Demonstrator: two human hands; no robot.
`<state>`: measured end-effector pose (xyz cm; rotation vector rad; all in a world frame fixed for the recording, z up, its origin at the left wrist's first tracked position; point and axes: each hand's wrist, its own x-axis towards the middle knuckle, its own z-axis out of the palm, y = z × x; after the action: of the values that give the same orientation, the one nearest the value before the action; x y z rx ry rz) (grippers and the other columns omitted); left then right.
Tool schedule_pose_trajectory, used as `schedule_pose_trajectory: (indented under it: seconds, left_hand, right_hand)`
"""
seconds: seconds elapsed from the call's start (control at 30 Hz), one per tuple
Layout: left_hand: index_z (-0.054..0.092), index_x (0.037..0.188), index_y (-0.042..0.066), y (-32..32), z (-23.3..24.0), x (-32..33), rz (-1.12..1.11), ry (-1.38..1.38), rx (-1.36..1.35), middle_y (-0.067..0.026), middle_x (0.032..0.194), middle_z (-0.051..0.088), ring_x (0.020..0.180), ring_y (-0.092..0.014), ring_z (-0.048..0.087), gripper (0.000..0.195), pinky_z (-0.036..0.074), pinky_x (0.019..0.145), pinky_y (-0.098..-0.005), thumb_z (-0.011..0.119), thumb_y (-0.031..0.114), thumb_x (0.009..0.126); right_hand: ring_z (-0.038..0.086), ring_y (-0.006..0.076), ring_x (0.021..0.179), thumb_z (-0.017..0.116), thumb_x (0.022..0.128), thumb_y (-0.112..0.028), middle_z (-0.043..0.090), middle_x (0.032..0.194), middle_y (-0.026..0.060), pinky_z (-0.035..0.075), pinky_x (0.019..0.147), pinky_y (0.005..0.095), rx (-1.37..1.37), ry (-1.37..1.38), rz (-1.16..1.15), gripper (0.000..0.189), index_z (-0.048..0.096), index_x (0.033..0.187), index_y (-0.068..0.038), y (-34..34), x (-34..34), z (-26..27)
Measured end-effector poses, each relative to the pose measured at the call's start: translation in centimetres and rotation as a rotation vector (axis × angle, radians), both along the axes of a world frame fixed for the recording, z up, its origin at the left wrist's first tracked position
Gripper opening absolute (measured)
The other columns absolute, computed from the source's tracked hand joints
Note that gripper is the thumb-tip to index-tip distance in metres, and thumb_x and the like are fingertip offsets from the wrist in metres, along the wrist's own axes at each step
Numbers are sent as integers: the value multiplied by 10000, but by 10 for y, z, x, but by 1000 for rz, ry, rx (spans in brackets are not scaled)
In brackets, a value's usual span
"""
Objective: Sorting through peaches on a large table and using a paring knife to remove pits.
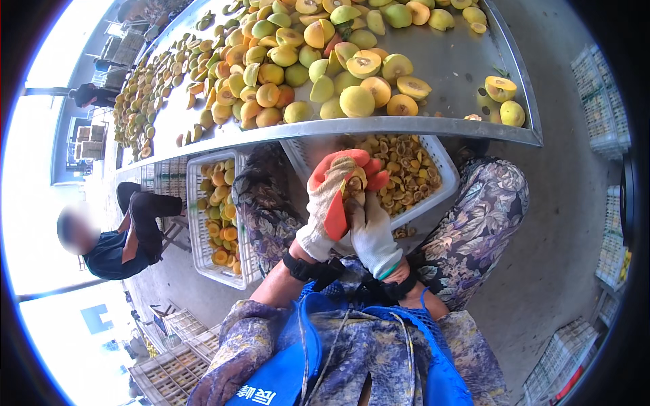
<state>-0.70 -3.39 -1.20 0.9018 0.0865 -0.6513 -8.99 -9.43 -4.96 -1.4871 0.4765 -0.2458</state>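
My left hand [332, 198], in a white knit glove with orange rubber coating, is closed around a halved yellow fruit [354, 185], its cut side showing. My right hand [373, 228], in a white glove with a green cuff edge, meets it from below right; its fingertips are at the fruit, partly hidden, and whether it holds anything cannot be told. Both hands are over a white plastic crate [447, 177] of small fruit pieces and pits. Beyond them, a steel-rimmed table [457, 76] bears a large heap of halved yellow-green fruit [284, 56].
A white crate [244, 254] of halved fruit stands left of my legs. A seated person [122, 248] is further left. The table's metal edge [325, 130] runs just beyond my hands. Stacked crates [602, 101] stand at the right, more crates [170, 373] at lower left.
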Motion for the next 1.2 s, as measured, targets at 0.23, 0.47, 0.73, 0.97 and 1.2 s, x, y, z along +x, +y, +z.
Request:
schedule_pose_trajectory:
  seconds: [0.23,0.47,0.73,0.97,1.2]
  left_hand:
    - [639,1200,-12,0,0,3,-27,-41,91,-170,1091,708,1027,-306,715,292,616,945,-485,653,218,1020]
    - [662,1186,9,-1,-1,3,-109,-215,77,-180,1168,697,1035,-349,714,347,609,920,-496,673,300,999]
    - [705,1111,-26,-2,5,7,-99,-436,159,-130,1200,643,1047,-319,706,377,619,901,-473,694,332,993]
    - [707,1101,-38,-9,17,16,-234,-369,187,-143,1170,673,1038,-325,712,386,602,904,-473,689,335,1001]
    - [712,1070,-34,-18,26,15,-213,-381,357,-145,1103,704,898,-277,729,338,626,789,-409,697,294,991]
  right_hand:
    - [686,466,956,532,1055,-264,695,1012,291,535,811,442,71,-1,82,418,539,1351,31,-3,-3,-2]
    - [680,363,926,521,1070,-213,702,1010,201,527,800,395,139,-42,49,287,607,1221,16,3,-6,-12]
    - [510,95,590,543,1082,-368,553,720,8,397,516,275,829,173,262,330,616,1036,-49,-20,-7,27]
    - [598,139,722,488,1102,-349,604,807,58,488,605,326,364,-104,17,333,602,1104,-36,1,-2,-2]
    - [660,350,918,589,1019,-76,634,1099,186,551,751,411,177,-87,37,242,573,1254,-16,-7,-4,4]
